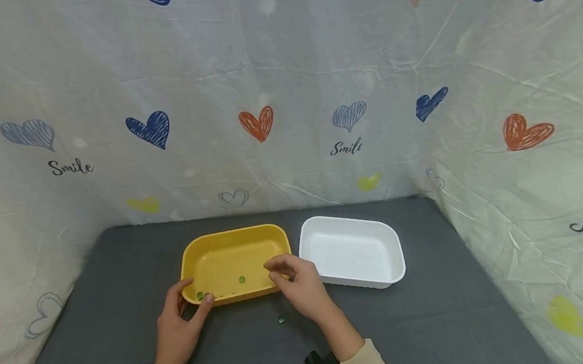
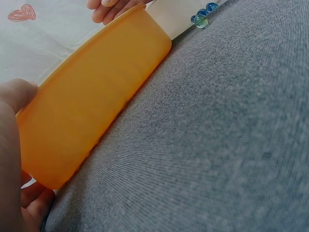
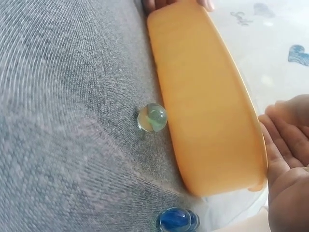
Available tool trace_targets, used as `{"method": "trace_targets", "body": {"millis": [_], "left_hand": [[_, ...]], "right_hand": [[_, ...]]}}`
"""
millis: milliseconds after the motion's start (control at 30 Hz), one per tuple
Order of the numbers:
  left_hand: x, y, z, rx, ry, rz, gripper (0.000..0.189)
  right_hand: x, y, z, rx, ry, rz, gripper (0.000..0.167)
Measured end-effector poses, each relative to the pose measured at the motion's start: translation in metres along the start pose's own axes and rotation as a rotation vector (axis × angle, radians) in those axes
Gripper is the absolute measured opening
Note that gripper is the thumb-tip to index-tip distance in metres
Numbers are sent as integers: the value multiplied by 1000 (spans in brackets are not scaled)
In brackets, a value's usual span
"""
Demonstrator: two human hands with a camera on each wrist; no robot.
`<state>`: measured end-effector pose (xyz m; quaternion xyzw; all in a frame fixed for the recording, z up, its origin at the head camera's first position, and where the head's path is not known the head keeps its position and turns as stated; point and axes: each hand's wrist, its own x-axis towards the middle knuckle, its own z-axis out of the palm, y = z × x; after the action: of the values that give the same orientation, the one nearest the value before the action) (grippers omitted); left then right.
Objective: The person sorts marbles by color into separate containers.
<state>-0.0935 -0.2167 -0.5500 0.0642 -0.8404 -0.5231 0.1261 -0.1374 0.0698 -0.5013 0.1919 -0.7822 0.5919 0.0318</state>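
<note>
Our left hand (image 1: 178,326) clamps the yellow tray (image 1: 226,261) at left; our right hand (image 1: 304,285), thumb and fingers apart, is at right.

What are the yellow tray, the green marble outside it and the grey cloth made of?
The yellow tray looks like smooth, satiny plastic: rounded corners, even colour. The green marble seems shiny glass: see-through with bright glints, though clear plastic is possible. The grey cloth looks like matt fabric: fine ribs show, fibre unclear.
</note>
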Motion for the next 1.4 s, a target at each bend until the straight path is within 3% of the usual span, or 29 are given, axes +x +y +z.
{"method": "trace_targets", "body": {"millis": [367,867,1400], "left_hand": [[1,0,-1,19,-2,3,69],[0,3,-2,1,3,22,67],[-1,-2,0,3,11,33,67]], "right_hand": [[-2,-2,1,-3,-5,-16,21],[-15,-14,-4,34,-71,-46,23],[-46,3,-3,-1,-141,6,28]]}}
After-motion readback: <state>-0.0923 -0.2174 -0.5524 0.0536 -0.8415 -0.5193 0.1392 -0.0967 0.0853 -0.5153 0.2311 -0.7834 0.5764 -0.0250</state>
